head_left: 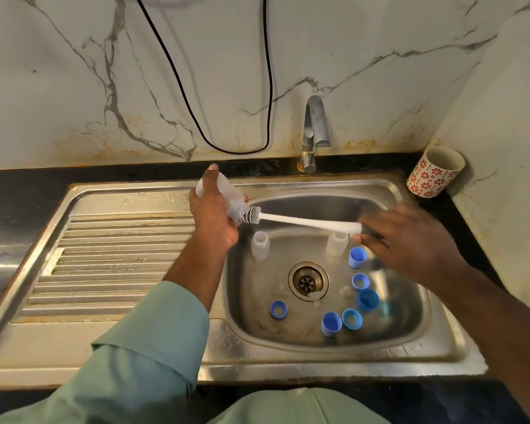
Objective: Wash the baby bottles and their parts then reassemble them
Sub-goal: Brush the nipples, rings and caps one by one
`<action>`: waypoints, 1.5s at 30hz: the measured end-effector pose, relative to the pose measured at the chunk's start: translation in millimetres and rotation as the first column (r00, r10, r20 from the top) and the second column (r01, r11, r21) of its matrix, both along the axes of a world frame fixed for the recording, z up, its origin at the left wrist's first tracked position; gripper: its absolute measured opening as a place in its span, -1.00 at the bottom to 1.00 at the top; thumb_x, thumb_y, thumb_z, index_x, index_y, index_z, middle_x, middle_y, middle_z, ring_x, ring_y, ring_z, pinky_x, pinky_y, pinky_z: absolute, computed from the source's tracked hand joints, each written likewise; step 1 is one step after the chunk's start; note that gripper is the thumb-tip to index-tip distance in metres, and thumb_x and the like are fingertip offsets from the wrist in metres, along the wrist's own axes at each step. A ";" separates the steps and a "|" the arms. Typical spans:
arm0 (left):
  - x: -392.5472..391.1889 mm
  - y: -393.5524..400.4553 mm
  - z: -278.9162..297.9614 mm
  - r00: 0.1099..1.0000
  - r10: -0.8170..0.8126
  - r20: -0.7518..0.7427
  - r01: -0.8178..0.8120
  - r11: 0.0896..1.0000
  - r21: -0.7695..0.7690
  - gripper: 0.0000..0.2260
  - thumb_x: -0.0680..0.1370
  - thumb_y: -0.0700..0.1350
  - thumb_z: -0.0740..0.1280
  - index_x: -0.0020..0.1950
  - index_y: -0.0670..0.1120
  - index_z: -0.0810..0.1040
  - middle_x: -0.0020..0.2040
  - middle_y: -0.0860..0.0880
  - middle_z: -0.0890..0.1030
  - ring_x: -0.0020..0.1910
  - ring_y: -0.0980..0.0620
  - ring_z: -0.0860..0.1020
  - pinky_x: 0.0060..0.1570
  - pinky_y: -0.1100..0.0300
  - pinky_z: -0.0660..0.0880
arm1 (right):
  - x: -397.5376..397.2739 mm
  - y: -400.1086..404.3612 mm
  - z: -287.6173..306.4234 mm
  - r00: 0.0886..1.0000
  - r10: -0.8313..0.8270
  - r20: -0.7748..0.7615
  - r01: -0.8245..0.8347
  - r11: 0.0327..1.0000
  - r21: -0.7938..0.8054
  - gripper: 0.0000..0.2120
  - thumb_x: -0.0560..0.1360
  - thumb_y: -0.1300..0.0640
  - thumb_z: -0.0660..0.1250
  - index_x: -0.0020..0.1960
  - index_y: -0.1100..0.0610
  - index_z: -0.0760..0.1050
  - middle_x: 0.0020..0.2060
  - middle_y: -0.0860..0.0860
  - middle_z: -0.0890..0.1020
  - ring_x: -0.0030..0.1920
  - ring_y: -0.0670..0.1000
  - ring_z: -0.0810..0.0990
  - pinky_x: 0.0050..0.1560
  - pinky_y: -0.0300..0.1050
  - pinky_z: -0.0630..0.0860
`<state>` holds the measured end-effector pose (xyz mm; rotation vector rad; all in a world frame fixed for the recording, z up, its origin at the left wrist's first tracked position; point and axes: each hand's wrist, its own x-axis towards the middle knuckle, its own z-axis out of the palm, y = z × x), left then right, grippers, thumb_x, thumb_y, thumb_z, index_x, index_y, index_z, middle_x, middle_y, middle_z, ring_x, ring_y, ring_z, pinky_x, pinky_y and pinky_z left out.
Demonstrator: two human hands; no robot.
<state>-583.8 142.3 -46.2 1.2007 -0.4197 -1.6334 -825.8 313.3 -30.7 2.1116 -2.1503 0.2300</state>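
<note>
We see the left hand gripping a clear bottle, its mouth toward the right hand, which pinches the white brush by its handle; the bristle head sits at the bottle mouth, just past the left fingertips. Below the right fingers, two bottles and blue caps stand in the sink.

Red-patterned cup on counter nr tap, black cable on wall

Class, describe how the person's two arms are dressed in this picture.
The left arm wears a loose, pale green long sleeve with a folded cuff, ending partway up the forearm. The right arm shows no sleeve. Neither hand shows gloves, rings or a watch.
</note>
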 end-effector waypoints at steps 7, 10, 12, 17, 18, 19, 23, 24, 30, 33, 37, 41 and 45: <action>-7.2 8.3 -8.5 0.889 -0.053 -0.454 0.094 0.993 0.067 -0.41 0.48 0.28 0.37 0.29 -0.13 0.39 -0.18 -0.12 0.52 -0.24 -0.03 0.59 -0.15 0.02 0.64 | 8.9 7.0 -11.4 0.527 -0.331 0.782 -0.047 0.908 0.416 -0.83 0.49 -0.01 0.41 0.01 0.06 0.58 -0.24 -0.01 0.64 -0.43 -0.07 0.49 -0.43 -0.26 0.41; -6.6 5.0 -15.9 0.904 0.027 -0.427 -0.008 0.999 0.045 -0.48 0.54 0.25 0.31 0.31 -0.09 0.36 -0.12 -0.13 0.48 -0.18 -0.03 0.58 -0.01 -0.02 0.64 | 11.7 9.5 -20.2 0.831 -0.179 0.527 0.056 0.969 0.241 -0.79 0.42 0.03 0.51 -0.04 -0.05 0.50 -0.18 -0.11 0.56 -0.26 -0.13 0.54 -0.26 -0.32 0.45; -2.7 3.8 -16.3 0.933 -0.093 -0.347 0.074 0.995 -0.068 -0.55 0.53 0.27 0.32 0.11 -0.09 0.41 -0.21 -0.07 0.42 -0.24 0.01 0.50 -0.16 0.08 0.60 | 16.1 11.7 -20.2 0.659 -0.237 0.714 0.003 0.950 0.313 -0.89 0.48 0.03 0.43 -0.08 0.06 0.58 -0.28 -0.02 0.62 -0.34 -0.06 0.54 -0.30 -0.28 0.48; 16.3 4.5 -14.5 0.946 -0.311 0.087 0.321 0.935 -0.150 -0.43 0.43 0.12 0.50 0.34 -0.06 0.42 0.11 -0.13 0.52 0.04 -0.11 0.57 -0.08 -0.04 0.61 | 13.9 17.2 -7.8 0.322 -0.377 0.868 -0.202 0.869 0.452 -0.76 0.60 0.10 0.26 -0.02 0.26 0.60 -0.31 0.14 0.62 -0.36 0.14 0.45 -0.37 -0.18 0.48; 19.4 5.0 -14.0 0.929 -0.336 0.155 0.359 0.919 -0.163 -0.51 0.47 0.06 0.48 0.34 -0.02 0.42 0.15 -0.13 0.53 0.08 -0.13 0.59 -0.06 -0.05 0.62 | 12.2 18.2 -5.7 0.314 -0.366 0.876 -0.208 0.874 0.440 -0.73 0.60 0.10 0.25 -0.02 0.29 0.59 -0.31 0.15 0.62 -0.36 0.15 0.45 -0.37 -0.19 0.48; 21.3 5.6 -13.0 0.914 -0.359 0.187 0.390 0.904 -0.174 -0.51 0.47 0.00 0.47 0.35 -0.02 0.41 0.17 -0.14 0.53 0.10 -0.15 0.60 -0.05 -0.06 0.62 | 11.0 18.3 -5.1 0.304 -0.377 0.875 -0.204 0.871 0.446 -0.72 0.60 0.09 0.25 -0.03 0.31 0.59 -0.31 0.15 0.63 -0.37 0.14 0.46 -0.36 -0.19 0.48; 16.9 9.8 -11.4 0.947 -0.311 0.082 0.320 0.935 -0.152 -0.30 0.35 -0.12 0.55 0.43 -0.05 0.35 0.26 -0.20 0.50 0.19 -0.26 0.58 0.05 -0.22 0.60 | 10.2 17.3 -12.6 0.821 -0.122 0.558 -0.039 0.963 0.268 -0.86 0.58 0.06 0.31 -0.01 0.07 0.63 -0.29 0.04 0.65 -0.33 -0.01 0.55 -0.31 -0.17 0.50; 15.2 9.5 -12.3 0.959 -0.279 0.056 0.284 0.951 -0.126 -0.30 0.35 -0.14 0.55 0.43 -0.05 0.34 0.27 -0.21 0.50 0.19 -0.26 0.57 0.05 -0.24 0.59 | 8.3 16.9 -15.6 0.948 -0.033 0.316 -0.006 0.993 0.119 -0.86 0.57 0.06 0.32 0.03 0.06 0.63 -0.25 0.01 0.66 -0.28 0.01 0.57 -0.28 -0.11 0.53; 4.6 18.7 -14.8 0.965 -0.263 0.017 0.264 0.964 -0.038 -0.42 0.45 -0.19 0.51 0.42 -0.10 0.36 0.22 -0.23 0.55 0.12 -0.23 0.62 -0.10 -0.13 0.64 | 10.1 23.4 -13.2 0.968 -0.042 0.249 0.068 0.993 -0.096 -0.79 0.55 0.04 0.30 0.00 0.12 0.67 -0.30 0.04 0.65 -0.29 0.09 0.58 -0.26 -0.10 0.50; 5.0 18.9 -10.0 0.960 -0.277 -0.029 0.276 0.960 -0.042 -0.47 0.49 -0.20 0.47 0.41 -0.09 0.36 0.15 -0.21 0.56 0.06 -0.20 0.64 -0.10 -0.12 0.64 | 4.1 21.2 -7.2 0.702 -0.165 0.693 -0.060 0.956 0.288 -0.72 0.58 0.01 0.29 -0.05 0.21 0.64 -0.40 0.04 0.61 -0.41 -0.02 0.51 -0.38 -0.24 0.43; 5.8 18.6 -10.2 0.958 -0.286 0.005 0.286 0.958 -0.036 -0.43 0.48 -0.23 0.48 0.42 -0.07 0.35 0.21 -0.23 0.54 0.10 -0.24 0.62 -0.04 -0.21 0.62 | -6.2 19.6 -11.0 0.951 -0.054 0.306 0.040 0.998 0.054 -0.76 0.60 -0.02 0.27 -0.02 0.09 0.64 -0.31 -0.06 0.64 -0.33 -0.06 0.57 -0.29 -0.18 0.48; 3.7 15.8 -6.9 0.960 -0.279 -0.026 0.277 0.960 -0.046 -0.44 0.48 -0.23 0.48 0.42 -0.06 0.35 0.18 -0.21 0.54 0.10 -0.23 0.62 -0.03 -0.21 0.62 | 1.3 20.4 -6.4 0.899 -0.040 0.437 -0.066 0.972 0.225 -0.81 0.58 -0.02 0.30 -0.02 0.05 0.65 -0.40 -0.05 0.62 -0.40 -0.03 0.54 -0.39 -0.17 0.45; 5.8 13.4 -7.2 0.958 -0.284 0.030 0.285 0.958 -0.025 -0.44 0.47 -0.25 0.48 0.40 -0.05 0.35 0.21 -0.22 0.52 0.13 -0.25 0.61 0.01 -0.26 0.60 | 1.1 16.1 -12.1 0.887 -0.111 0.449 0.041 0.986 0.163 -0.74 0.59 -0.02 0.26 0.10 0.08 0.65 -0.29 -0.09 0.62 -0.30 0.00 0.57 -0.27 -0.16 0.46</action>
